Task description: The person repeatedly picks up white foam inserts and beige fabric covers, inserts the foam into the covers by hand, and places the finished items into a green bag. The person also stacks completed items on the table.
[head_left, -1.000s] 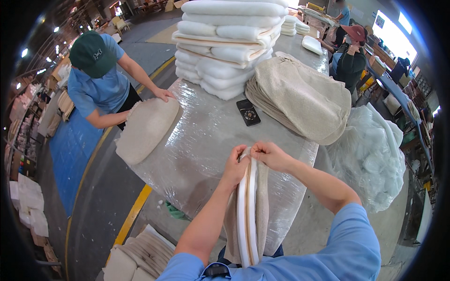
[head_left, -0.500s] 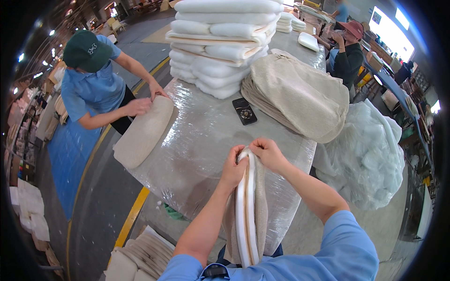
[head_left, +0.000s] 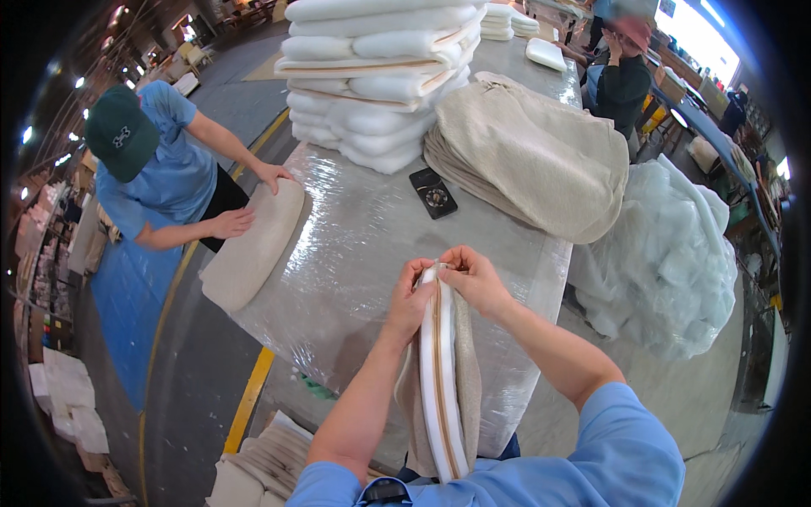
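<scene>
A beige fabric cushion cover (head_left: 469,380) stands on edge in front of me, its open side facing up. Inside it sits a white padded cushion insert (head_left: 428,363) with a tan layer along its middle. My left hand (head_left: 410,297) pinches the far end of the cover from the left side. From the right, my right hand (head_left: 475,280) grips the same end, with thumb and fingers pressed together. Both hands nearly touch at the tip. The exact edge between the fingertips is partly hidden by them.
Beyond my hands the plastic-covered table (head_left: 355,245) holds a phone (head_left: 433,193), stacked beige covers (head_left: 532,152) and piled white inserts (head_left: 380,84). At left a co-worker (head_left: 160,169) rests both hands on a beige cushion (head_left: 258,245). A large plastic bag (head_left: 659,262) bulges at right.
My hands have drawn together at the cover's far end, the right moving left. The co-worker's hands have spread apart and now lie on the cushion. The view has shifted slightly.
</scene>
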A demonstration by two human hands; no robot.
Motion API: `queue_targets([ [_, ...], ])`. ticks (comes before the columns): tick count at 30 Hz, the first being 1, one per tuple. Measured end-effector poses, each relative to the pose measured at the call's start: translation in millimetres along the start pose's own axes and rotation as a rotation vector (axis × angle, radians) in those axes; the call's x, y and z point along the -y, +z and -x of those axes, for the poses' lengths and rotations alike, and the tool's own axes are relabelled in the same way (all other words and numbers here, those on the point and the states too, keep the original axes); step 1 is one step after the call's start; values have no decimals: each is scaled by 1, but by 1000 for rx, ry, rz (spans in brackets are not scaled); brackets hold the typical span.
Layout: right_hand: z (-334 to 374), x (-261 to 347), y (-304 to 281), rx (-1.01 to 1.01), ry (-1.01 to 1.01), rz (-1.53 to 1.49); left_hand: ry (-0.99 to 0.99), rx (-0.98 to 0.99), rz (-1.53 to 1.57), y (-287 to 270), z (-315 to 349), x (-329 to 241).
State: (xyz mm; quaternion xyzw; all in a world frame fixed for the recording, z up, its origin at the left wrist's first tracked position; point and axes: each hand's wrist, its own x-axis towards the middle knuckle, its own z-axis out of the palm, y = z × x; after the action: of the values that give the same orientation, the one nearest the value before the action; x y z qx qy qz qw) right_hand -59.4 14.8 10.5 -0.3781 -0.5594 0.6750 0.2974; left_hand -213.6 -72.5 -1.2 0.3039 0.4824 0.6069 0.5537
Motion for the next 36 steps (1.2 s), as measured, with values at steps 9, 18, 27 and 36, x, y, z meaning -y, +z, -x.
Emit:
queue_targets([
  [9,16,-9,19,-92,-38,-61,-51,149,-509,-19,-30,-53],
  [18,19,-12,20,-88,-167,-3,263,242,-891,-18,-29,-57],
  [27,16,-5,14,-28,-143,50,153,140,-762,-18,-24,-49],
  [36,-5,33,-6,5,-42,349,-54,164,-877,-15,-39,-68],
])
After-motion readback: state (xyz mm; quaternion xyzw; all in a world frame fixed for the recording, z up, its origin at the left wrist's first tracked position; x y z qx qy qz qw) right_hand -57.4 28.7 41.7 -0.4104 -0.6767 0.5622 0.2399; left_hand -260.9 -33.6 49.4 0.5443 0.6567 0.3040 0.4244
